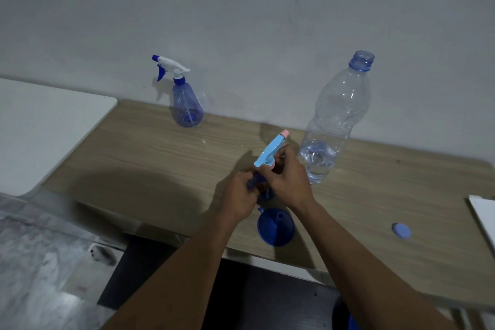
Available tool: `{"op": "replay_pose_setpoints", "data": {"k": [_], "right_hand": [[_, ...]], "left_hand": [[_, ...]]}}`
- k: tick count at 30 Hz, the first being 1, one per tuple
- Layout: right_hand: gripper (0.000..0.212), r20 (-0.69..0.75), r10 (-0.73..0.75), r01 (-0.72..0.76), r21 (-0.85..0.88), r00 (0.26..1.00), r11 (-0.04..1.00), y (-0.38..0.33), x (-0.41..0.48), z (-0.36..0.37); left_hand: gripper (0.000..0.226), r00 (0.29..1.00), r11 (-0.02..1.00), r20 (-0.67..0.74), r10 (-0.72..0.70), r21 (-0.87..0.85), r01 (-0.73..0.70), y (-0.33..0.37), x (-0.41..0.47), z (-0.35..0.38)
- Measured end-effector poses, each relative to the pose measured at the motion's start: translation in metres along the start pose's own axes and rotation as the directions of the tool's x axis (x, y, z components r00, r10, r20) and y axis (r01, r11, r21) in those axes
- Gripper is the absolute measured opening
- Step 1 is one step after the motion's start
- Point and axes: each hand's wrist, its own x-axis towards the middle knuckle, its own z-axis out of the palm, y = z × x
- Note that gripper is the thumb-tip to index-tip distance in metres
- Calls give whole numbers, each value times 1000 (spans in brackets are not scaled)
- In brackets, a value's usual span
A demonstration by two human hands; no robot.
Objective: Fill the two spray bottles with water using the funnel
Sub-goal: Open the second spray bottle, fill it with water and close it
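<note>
The right hand (288, 179) has its fingers curled round the collar of the light-blue trigger head (270, 151), whose pink-tipped nozzle points up and away toward the wall. The left hand (239, 195) grips the dark-blue body of the small spray bottle (253, 182) just below it, so the bottle's long axis leans away from the person, above the wooden table (150, 158). Whether the head is being unscrewed or screwed on cannot be told.

The blue funnel (276, 228) lies mouth-up on the table just under the wrists, toward the person and within reach of either hand. The open water bottle (334, 120) (roughly a quarter full) stands upright close to the right hand, its cap (401, 230) further right. The second spray bottle (186, 99) stands capped by the wall, well apart, on the left hand's side.
</note>
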Motion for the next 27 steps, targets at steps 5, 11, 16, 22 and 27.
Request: {"op": "replay_pose_setpoints", "data": {"k": [5, 11, 16, 22, 27], "right_hand": [[17, -35, -36, 33, -84, 999, 996, 3, -4, 4], [19, -41, -8, 6, -52, 999, 999, -1, -5, 6], [26, -67, 45, -47, -24, 997, 999, -1, -4, 4], [39, -123, 73, -77, -26, 990, 997, 0, -5, 10], [22, -129, -33, 25, -59, 991, 998, 4, -6, 12]], "left_hand": [[22, 999, 995, 12, -31, 95, 29, -3, 3, 0], [21, 1000, 996, 16, -17, 83, 15, -1, 1, -3], [31, 1000, 1000, 12, 17, 23, -18, 1, 0, -3], [27, 1000, 997, 0, 19, 74, -19, -3, 1, -3], [34, 999, 996, 23, 24, 80, -26, -3, 3, -4]]}}
